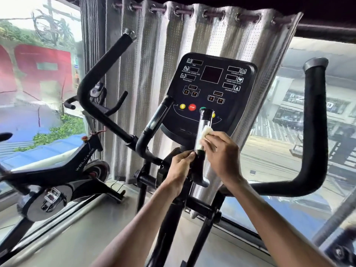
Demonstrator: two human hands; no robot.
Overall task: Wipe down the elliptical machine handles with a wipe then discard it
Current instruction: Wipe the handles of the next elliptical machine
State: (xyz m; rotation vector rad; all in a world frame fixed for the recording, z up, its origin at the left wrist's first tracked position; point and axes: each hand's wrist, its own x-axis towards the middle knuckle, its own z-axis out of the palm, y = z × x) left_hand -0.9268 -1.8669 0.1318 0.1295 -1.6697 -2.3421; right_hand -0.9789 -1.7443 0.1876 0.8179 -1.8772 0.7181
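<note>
The wipe (206, 132), a small white wad, is pressed against the shiny sensor section of the right inner handle (204, 120), about halfway up the short upright grip just below the console (212, 83). The right hand (221, 151) holds it there, its fingers (209, 140) folded over the wad and onto the grip. The left hand (181, 162) grasps the same handle lower down, thumb and fingers pinched round its black base, apparently to steady it.

The step in hand looks like the wiping itself, on this one grip. Its twin, the left inner handle (157, 118), stands just beside it with no hand on it. The two long swinging handles, the left long handle (100, 74) and the right long handle (316, 132), rise well apart on either side.

The next move probably calls for sliding the wipe along the rest of this grip, up to its cap and down to the base, then carrying it to the other handles. No bin shows in view, so the discard would need one to be found.

A spin bike (57, 166) stands to the left, and a curtain (154, 45) hangs behind.
</note>
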